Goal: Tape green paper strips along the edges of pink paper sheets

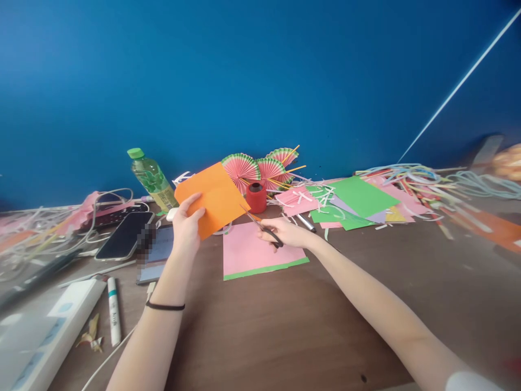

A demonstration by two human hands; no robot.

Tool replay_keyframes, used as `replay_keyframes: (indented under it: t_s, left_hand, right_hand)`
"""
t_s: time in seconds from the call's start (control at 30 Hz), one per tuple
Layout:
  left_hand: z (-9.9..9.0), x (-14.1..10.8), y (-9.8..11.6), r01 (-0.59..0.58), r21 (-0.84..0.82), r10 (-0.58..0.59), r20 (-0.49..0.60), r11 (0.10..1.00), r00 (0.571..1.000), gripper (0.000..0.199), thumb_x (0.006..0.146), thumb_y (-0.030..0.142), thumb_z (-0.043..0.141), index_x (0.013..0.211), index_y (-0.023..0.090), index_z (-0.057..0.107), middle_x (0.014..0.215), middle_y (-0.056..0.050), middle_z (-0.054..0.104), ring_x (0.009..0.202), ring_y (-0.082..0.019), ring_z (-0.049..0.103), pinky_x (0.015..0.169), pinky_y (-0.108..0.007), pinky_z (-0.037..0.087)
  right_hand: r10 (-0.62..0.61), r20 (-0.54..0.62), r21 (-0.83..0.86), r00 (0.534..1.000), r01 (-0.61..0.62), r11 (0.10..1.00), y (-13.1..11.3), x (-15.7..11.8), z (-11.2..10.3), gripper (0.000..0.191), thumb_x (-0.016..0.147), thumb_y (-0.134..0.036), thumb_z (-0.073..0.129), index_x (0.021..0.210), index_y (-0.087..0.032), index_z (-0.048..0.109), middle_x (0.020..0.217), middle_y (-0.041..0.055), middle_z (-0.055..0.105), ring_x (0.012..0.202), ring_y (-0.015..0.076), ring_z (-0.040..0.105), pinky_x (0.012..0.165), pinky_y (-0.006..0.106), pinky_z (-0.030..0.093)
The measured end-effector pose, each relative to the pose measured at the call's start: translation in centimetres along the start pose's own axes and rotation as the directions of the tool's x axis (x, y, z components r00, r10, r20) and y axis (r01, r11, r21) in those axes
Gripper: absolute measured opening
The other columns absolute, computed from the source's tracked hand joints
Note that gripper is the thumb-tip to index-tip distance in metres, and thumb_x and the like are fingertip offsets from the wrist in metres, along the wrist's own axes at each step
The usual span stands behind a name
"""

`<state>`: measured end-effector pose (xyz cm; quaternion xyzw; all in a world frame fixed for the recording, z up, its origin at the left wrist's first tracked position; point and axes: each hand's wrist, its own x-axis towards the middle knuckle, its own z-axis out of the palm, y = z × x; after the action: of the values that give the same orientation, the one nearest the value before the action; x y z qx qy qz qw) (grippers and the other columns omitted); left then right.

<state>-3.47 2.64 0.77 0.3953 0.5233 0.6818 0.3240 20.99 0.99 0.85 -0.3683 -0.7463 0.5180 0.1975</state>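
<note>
My left hand grips an orange sheet of paper by its left side, holding it tilted above the table. In my right hand is a pair of scissors with dark handles, its blades at the sheet's right edge near the lower right corner. Whether the blades are apart is too small to tell. Beneath the scissors a pink sheet with a green strip along its near edge lies flat on the table. Right behind the scissors stands a red roll with a dark centre.
Pink and green paper fans lean at the blue wall. A green-capped bottle, phone, marker and white power strip are at left. Green paper and paper scraps lie right, beside cords.
</note>
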Motion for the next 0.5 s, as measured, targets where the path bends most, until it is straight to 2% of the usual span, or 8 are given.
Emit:
replay_keyframes:
  t_s: [0.07, 0.13, 0.33, 0.5]
  left_hand:
    - [-0.4, 0.3, 0.0, -0.029, 0.014, 0.029, -0.013, 0.999, 0.999, 0.043, 0.054, 0.016, 0.065, 0.096, 0.022, 0.068, 0.113, -0.005, 0.063, 0.107, -0.024, 0.056, 0.098, -0.038, 0.041]
    - [-0.9, 0.6, 0.1, -0.034, 0.036, 0.034, 0.000, 0.999, 0.999, 0.042, 0.054, 0.017, 0.065, 0.096, 0.022, 0.068, 0.111, -0.004, 0.063, 0.107, -0.024, 0.056, 0.099, -0.038, 0.040]
    - [-1.8, 1.1, 0.2, 0.036, 0.151, -0.063, 0.174, 0.988, 0.983, 0.042, 0.055, 0.020, 0.067, 0.096, 0.023, 0.069, 0.109, -0.003, 0.065, 0.101, -0.024, 0.059, 0.093, -0.037, 0.045]
    - [-1.5, 0.7, 0.1, 0.085, 0.257, -0.178, 0.363, 0.963, 0.914, 0.044, 0.055, 0.024, 0.069, 0.098, 0.021, 0.069, 0.111, -0.006, 0.065, 0.099, -0.026, 0.060, 0.088, -0.039, 0.047]
  right_hand:
    - [0.037, 0.127, -0.055, 0.991, -0.030, 0.998, -0.1, -0.3, -1.0, 0.036, 0.076, -0.052, 0.055, 0.076, -0.017, 0.046, 0.072, -0.0023, 0.046, 0.052, 0.0065, 0.051, 0.049, 0.021, 0.044]
    - [0.080, 0.201, -0.095, 0.976, -0.062, 0.994, -0.2, -0.8, -2.1, 0.036, 0.076, -0.052, 0.056, 0.078, -0.016, 0.049, 0.079, 0.0001, 0.049, 0.053, 0.0057, 0.050, 0.049, 0.021, 0.043]
    - [0.139, 0.198, -0.140, 0.970, -0.113, 0.984, -0.8, -1.8, -3.9, 0.035, 0.076, -0.050, 0.056, 0.085, -0.017, 0.053, 0.080, 0.0008, 0.050, 0.058, 0.0071, 0.047, 0.055, 0.024, 0.044]
    - [0.138, 0.256, -0.129, 0.957, -0.107, 0.986, -0.5, -1.6, -3.7, 0.032, 0.076, -0.047, 0.058, 0.082, -0.015, 0.057, 0.072, -0.0006, 0.048, 0.056, 0.0070, 0.044, 0.052, 0.023, 0.042]
